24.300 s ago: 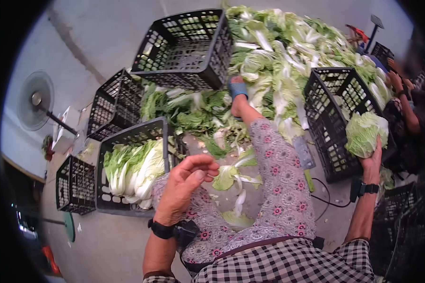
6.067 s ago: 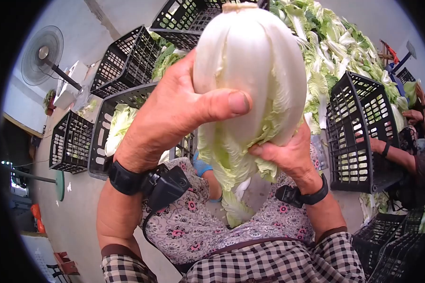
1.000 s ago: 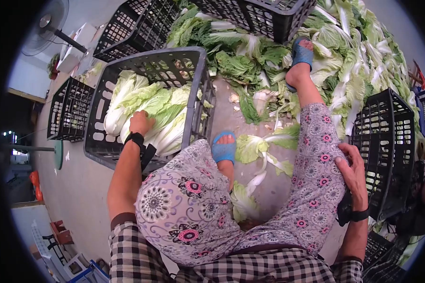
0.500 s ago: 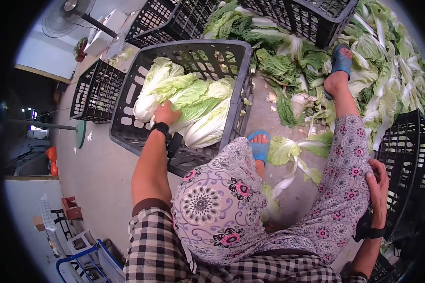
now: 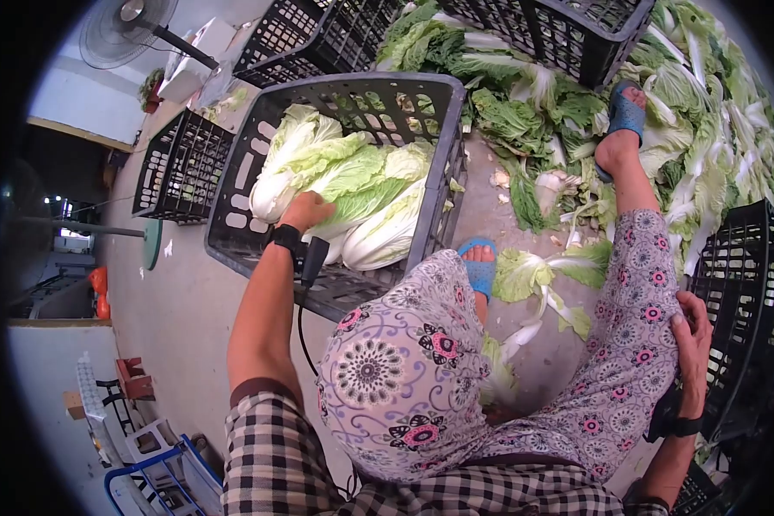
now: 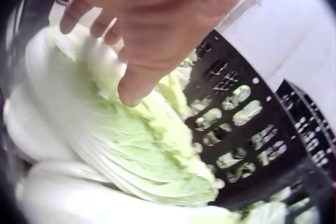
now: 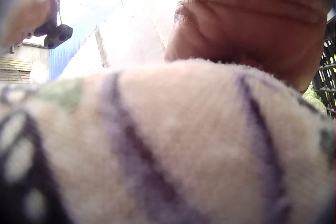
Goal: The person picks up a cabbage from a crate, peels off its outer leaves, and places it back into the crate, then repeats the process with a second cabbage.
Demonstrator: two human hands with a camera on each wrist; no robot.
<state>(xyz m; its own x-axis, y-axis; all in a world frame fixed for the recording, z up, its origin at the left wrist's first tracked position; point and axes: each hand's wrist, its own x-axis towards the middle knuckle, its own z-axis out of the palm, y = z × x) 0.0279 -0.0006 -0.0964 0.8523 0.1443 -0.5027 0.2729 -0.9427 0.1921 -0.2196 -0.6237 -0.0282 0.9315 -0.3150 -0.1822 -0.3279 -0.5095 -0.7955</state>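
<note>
Several napa cabbages lie side by side in a black plastic crate (image 5: 458, 129) left of the knees. My left hand (image 5: 308, 211) reaches over the rim, its fingers laid over a napa cabbage (image 5: 365, 176) among them. In the left wrist view the thumb and fingers (image 6: 137, 85) hang loosely spread over the pale green leaves of that cabbage (image 6: 152, 150). My right hand (image 5: 693, 340) rests on the patterned trouser leg at the right knee and holds nothing. Its wrist view is mostly filled by trouser cloth (image 7: 173, 140), with part of the hand (image 7: 247, 29) above.
Loose cabbage leaves (image 5: 525, 120) are heaped beyond the crate and towards the right. More black crates stand at the top (image 5: 568, 39), at the left (image 5: 183, 168) and at the right (image 5: 740, 301). Torn leaves (image 5: 542, 279) lie on the floor between the feet. A fan (image 5: 129, 26) stands upper left.
Earlier the right hand held a cabbage, then both hands did. Now the right hand is on the knee and the left over the crate's cabbages. Lately the head view turned left; the hands barely moved.
</note>
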